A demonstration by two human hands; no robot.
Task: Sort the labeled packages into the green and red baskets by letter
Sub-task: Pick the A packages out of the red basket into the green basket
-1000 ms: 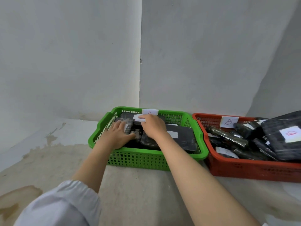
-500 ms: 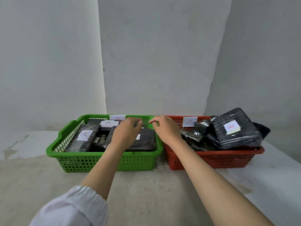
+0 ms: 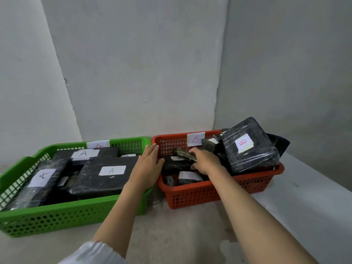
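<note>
A green basket [image 3: 57, 218] on the left holds black wrapped packages with white "A" labels; the biggest one [image 3: 106, 174] lies flat near its right wall. To its right stands a red basket [image 3: 219, 193] tagged "B", piled with black packages. A large one with a red "B" label [image 3: 249, 147] leans high at its right end. My left hand [image 3: 149, 164] lies flat with straight fingers over the two baskets' adjoining rims. My right hand [image 3: 204, 161] is inside the red basket, its fingers curled round a small dark package [image 3: 183, 154].
Both baskets sit on a pale, stained concrete surface against a grey wall corner. A raised ledge [image 3: 308, 197] runs along the right side behind the red basket. Bare floor lies in front of the baskets.
Both hands have left the green basket and moved right. My right hand has gone into the red basket and taken hold of a small package. The view has swung right.
</note>
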